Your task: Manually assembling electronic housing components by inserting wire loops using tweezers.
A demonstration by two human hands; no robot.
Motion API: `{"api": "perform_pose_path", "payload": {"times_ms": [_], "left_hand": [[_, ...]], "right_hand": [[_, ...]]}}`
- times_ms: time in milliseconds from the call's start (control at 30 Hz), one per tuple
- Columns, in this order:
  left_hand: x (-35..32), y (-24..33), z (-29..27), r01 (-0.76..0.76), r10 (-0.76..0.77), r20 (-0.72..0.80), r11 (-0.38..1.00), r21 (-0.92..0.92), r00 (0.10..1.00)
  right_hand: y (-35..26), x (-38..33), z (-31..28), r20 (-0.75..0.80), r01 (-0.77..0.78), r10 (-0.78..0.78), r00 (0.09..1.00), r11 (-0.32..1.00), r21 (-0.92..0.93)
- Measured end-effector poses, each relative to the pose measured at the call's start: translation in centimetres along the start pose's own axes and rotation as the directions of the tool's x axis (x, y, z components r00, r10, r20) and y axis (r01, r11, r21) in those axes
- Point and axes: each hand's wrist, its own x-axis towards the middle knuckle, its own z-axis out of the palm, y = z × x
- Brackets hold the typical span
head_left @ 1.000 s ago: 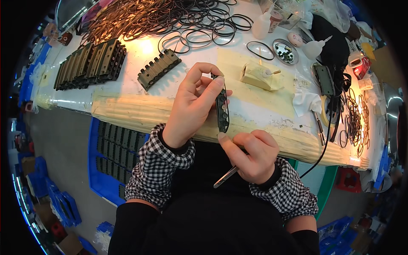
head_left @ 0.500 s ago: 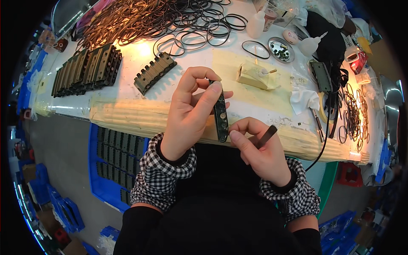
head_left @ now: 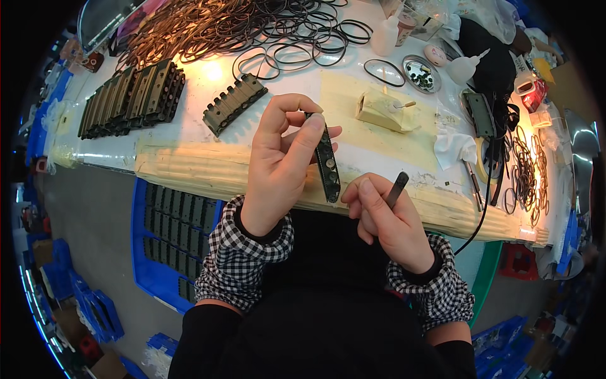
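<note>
My left hand (head_left: 282,165) is closed, pinching the top of a narrow dark green piece (head_left: 329,165) between thumb and fingers. The piece hangs almost upright, its edge toward me, with small round studs along it. To its right, just apart from its lower end, my right hand (head_left: 392,221) is closed with thumb and forefinger together. A dark flat tool (head_left: 398,189) with a rounded end sticks up out of that hand; its other end is hidden. Whether anything tiny sits between the right fingertips cannot be made out.
Similar strips stand in a stack (head_left: 132,100) at the left, with a smaller group (head_left: 235,104) nearer. Black rings (head_left: 240,31) heap at the back. A taped block (head_left: 385,112), a dish of small parts (head_left: 421,74) and squeeze bottles (head_left: 385,36) lie right. A blue tray (head_left: 142,271) sits below.
My right fingertips have come away from the lower end of the dark green piece, slightly rightward. The tool in that hand stands more upright. My left hand keeps its pinch.
</note>
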Motion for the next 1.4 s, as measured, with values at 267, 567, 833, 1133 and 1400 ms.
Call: {"api": "perform_pose_path", "payload": {"times_ms": [267, 567, 833, 1133, 1400], "left_hand": [[-0.9, 0.4, 0.5, 0.020, -0.019, 0.140, 1.000, -0.007, 0.990], [-1.5, 0.9, 0.1, 0.129, -0.098, 0.420, 0.991, -0.047, 0.902], [-1.2, 1.3, -1.3, 0.239, -0.244, 0.468, 0.968, 0.071, 0.850], [-1.7, 1.8, -1.0, -0.523, 0.305, 0.424, 0.493, 0.696, 0.853], [-2.7, 0.5, 0.2, -0.515, 0.367, 0.405, 0.281, 0.810, 0.837]], "right_hand": [[-0.5, 0.1, -0.2, -0.122, 0.224, -0.228, 0.966, 0.974, -0.042], [-4.6, 0.7, -2.3, 0.133, 0.254, -0.223, 0.966, 0.920, -0.298], [-4.9, 1.2, -3.7, 0.282, 0.207, -0.140, 0.949, 0.952, -0.224], [-2.2, 1.8, -2.9, 0.133, 0.387, -0.368, 0.920, 0.804, -0.452], [-2.1, 2.1, -4.1, 0.221, 0.436, -0.408, 0.886, 0.570, -0.696]]}}
